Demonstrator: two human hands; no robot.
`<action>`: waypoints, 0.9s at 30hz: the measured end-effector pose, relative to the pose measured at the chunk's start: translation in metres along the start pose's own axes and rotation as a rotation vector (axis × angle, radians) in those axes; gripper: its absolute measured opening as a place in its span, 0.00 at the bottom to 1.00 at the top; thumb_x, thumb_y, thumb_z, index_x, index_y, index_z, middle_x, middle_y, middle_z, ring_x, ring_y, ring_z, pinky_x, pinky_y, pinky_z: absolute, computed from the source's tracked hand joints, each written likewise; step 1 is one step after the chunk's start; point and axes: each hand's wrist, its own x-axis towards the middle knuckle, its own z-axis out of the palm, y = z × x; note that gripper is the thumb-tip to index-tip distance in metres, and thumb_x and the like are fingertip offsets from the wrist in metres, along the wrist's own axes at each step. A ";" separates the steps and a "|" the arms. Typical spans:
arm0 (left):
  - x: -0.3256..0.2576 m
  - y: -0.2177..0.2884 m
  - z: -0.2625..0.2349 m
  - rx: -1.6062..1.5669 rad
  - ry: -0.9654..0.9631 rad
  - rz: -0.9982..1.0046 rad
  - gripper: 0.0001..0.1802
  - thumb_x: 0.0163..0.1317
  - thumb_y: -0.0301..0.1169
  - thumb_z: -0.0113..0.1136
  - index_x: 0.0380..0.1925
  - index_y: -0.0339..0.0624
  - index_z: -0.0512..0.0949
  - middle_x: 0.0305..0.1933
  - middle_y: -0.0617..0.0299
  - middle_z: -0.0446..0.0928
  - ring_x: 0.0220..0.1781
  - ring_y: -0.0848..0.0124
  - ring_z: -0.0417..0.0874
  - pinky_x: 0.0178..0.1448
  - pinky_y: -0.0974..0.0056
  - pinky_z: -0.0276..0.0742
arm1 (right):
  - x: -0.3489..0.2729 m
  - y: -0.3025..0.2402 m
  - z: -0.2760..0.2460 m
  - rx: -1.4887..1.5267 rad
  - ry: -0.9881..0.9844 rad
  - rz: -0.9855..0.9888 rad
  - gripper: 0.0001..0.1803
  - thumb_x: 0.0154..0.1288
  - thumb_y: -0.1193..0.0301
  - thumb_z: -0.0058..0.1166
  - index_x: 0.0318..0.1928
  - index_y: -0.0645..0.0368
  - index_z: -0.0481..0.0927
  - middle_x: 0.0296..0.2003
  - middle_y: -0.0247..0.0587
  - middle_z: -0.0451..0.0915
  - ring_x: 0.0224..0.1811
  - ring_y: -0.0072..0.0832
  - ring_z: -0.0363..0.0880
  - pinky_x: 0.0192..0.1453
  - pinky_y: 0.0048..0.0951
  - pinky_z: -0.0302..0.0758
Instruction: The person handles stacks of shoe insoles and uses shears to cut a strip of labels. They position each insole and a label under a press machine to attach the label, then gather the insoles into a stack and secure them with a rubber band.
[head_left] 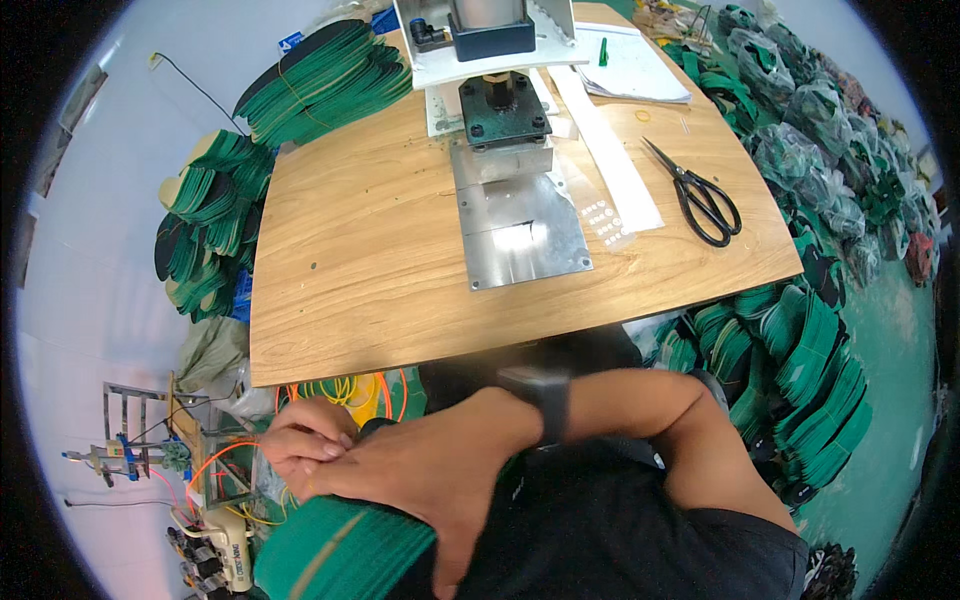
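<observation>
A thick stack of green insoles with a tan band across it rests against my body, below the table's front edge. Over its far side lies my right hand, thumb spread along the near edge and fingers reaching left, closed around the stack. A dark band circles that wrist. My left hand is closed at the stack's upper left, fingers curled and meeting the right hand's fingertips. Whatever the left fingers pinch is hidden.
A press with a metal plate stands on the wooden table. Black scissors, a white strip, a clear sticker sheet and papers lie right. Bundled insoles flank the table; bagged ones sit far right.
</observation>
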 end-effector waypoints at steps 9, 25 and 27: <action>0.052 -0.015 0.061 -0.134 0.117 -0.208 0.12 0.52 0.31 0.66 0.31 0.36 0.76 0.33 0.52 0.75 0.34 0.61 0.75 0.41 0.56 0.73 | -0.053 0.024 -0.007 0.188 0.045 0.005 0.57 0.34 0.55 0.75 0.62 0.67 0.56 0.54 0.57 0.67 0.57 0.48 0.66 0.61 0.40 0.63; 0.143 -0.024 0.085 -0.326 0.175 -0.082 0.10 0.62 0.31 0.59 0.27 0.38 0.71 0.27 0.56 0.74 0.22 0.71 0.73 0.25 0.66 0.68 | -0.111 -0.076 -0.002 -0.594 0.418 0.152 0.51 0.35 0.57 0.73 0.58 0.67 0.62 0.51 0.55 0.68 0.57 0.51 0.66 0.62 0.44 0.62; 0.150 -0.023 0.082 0.018 -0.029 -0.118 0.09 0.60 0.30 0.59 0.25 0.36 0.74 0.21 0.62 0.73 0.21 0.77 0.70 0.22 0.70 0.61 | -0.128 -0.096 -0.006 -0.771 0.434 0.220 0.51 0.35 0.56 0.73 0.59 0.67 0.62 0.52 0.55 0.68 0.57 0.51 0.66 0.63 0.44 0.62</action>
